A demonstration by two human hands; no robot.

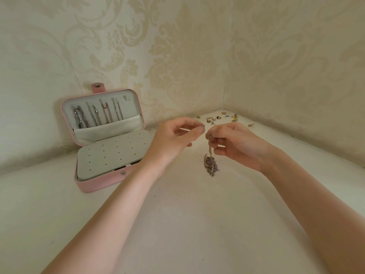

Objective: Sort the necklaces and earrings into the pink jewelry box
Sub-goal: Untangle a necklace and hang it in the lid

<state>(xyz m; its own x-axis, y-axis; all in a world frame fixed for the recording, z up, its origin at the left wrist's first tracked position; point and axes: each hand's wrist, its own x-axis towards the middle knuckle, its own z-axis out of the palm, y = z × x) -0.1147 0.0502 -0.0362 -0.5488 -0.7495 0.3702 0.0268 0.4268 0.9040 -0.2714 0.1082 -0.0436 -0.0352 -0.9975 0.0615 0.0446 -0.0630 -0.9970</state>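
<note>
pink jewelry box [102, 180]: open, left side of tabletop, chains [94, 115] in lid | tangled necklace [211, 165]: hanging, mid-tabletop | earrings [219, 117]: back corner

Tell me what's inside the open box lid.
Several chains hang in the lid of the box; their lower ends disappear into a white pocket. One hook at the right looks empty.

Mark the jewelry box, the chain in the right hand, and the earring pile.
jewelry box [94, 187]: head view, pink front wall of the base.
chain [211, 166]: head view, tangled clump hanging below the right hand.
earrings [219, 117]: head view, middle of the scatter by the wall corner.
</note>
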